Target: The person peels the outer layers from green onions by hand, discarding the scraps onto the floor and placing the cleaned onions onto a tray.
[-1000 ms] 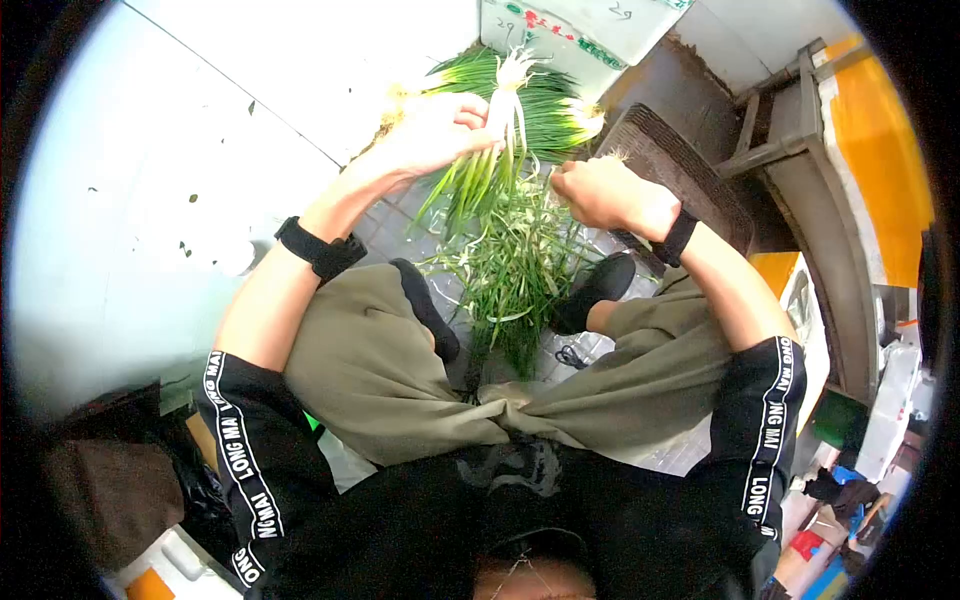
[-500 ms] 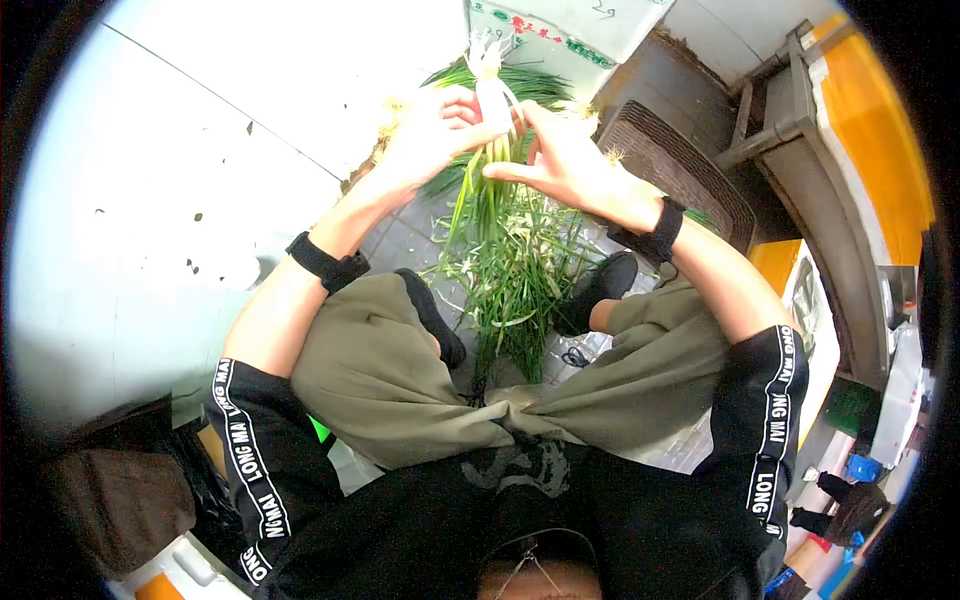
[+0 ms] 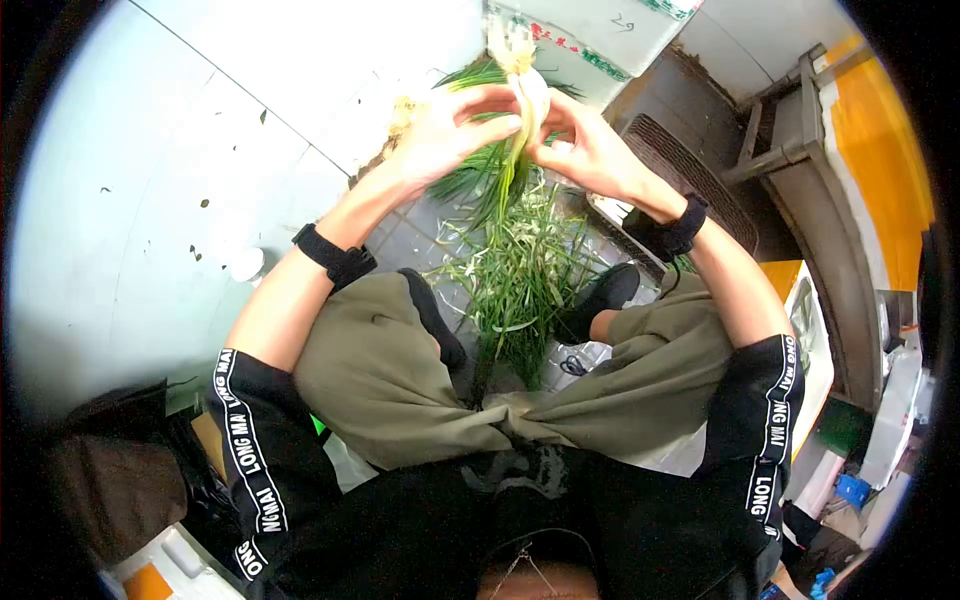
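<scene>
A bunch of scallions (image 3: 533, 98) is held up in front of me, its white root ends at the top and green leaves hanging down. My left hand (image 3: 450, 128) grips it from the left, thumb and fingers closed on the pale stalks. From the other side my right hand (image 3: 590, 150) has its fingers curled and pinched against the stalks. More scallions with long green leaves (image 3: 465, 170) lie on the floor behind my hands. Below, between my shoes, spreads a heap of loose green and yellowed leaves (image 3: 525, 270).
White foam boxes (image 3: 600, 40) with printed tape stand at the back. A brown woven basket (image 3: 675, 160) sits at the right, beside a metal-framed table (image 3: 790, 160). A pale panel with scattered leaf bits (image 3: 190, 150) fills the left side, a white round object (image 3: 246, 264) near it.
The bunch has tilted and turned, with a pale strand now hanging along its front. My right hand has shifted right and its fingers have curled in. The view has moved slightly.
</scene>
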The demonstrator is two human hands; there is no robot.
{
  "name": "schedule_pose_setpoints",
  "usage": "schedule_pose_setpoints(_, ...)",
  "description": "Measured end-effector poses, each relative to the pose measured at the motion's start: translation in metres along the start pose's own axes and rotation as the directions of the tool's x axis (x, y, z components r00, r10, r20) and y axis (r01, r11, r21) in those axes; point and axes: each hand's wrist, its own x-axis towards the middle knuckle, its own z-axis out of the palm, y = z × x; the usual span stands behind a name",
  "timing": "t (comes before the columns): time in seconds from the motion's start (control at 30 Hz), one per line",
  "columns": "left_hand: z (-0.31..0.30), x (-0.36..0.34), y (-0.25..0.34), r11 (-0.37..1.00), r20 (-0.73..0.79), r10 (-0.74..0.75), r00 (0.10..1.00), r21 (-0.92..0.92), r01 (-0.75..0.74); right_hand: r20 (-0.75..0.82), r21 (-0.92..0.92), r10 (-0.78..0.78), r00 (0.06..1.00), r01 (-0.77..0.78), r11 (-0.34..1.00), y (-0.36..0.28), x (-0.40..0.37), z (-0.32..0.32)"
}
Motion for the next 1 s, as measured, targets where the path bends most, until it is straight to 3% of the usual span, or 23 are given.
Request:
schedule_pose_setpoints(0.17,0.001,-0.002,0.007,0.993,0.009,-0.025,1.000,-0.117,0.026,0.041,0.244,0.090,0.995,-0.097,0.965,0.002,0.003,0.000)
schedule_pose_setpoints(0.23,0.001,-0.002,0.010,0.986,0.010,-0.120,0.993,-0.118,0.121,0.093,0.460,0.182,0.979,-0.204,0.864,0.002,0.002,0.004)
schedule_pose_setpoints(0.43,0.002,-0.002,0.003,0.974,-0.005,-0.150,0.989,-0.172,0.147,-0.074,0.266,0.108,0.991,-0.085,0.960,0.012,0.001,0.017)
schedule_pose_setpoints(0.57,0.004,-0.001,0.001,0.978,-0.030,-0.126,0.992,-0.170,0.119,-0.116,0.180,0.135,0.984,-0.113,0.977,0.006,0.002,0.015)
schedule_pose_setpoints(0.63,0.005,-0.001,0.005,0.977,-0.051,-0.113,0.992,-0.190,0.101,-0.159,0.028,0.055,0.986,-0.051,0.998,0.001,0.003,0.014)
schedule_pose_setpoints(0.77,0.005,-0.001,0.000,0.975,-0.028,-0.122,0.992,-0.191,0.114,-0.159,0.164,0.068,0.985,-0.042,0.986,0.004,0.005,0.006)
schedule_pose_setpoints(0.83,0.007,-0.002,-0.011,0.999,0.038,-0.032,0.999,-0.029,0.033,-0.131,0.206,0.080,0.988,-0.052,0.977,0.007,0.006,-0.002)
schedule_pose_setpoints(1.0,0.006,-0.002,-0.021,0.994,0.106,-0.102,0.989,-0.020,0.105,-0.057,0.221,0.129,0.990,-0.113,0.969,0.010,0.006,-0.009)
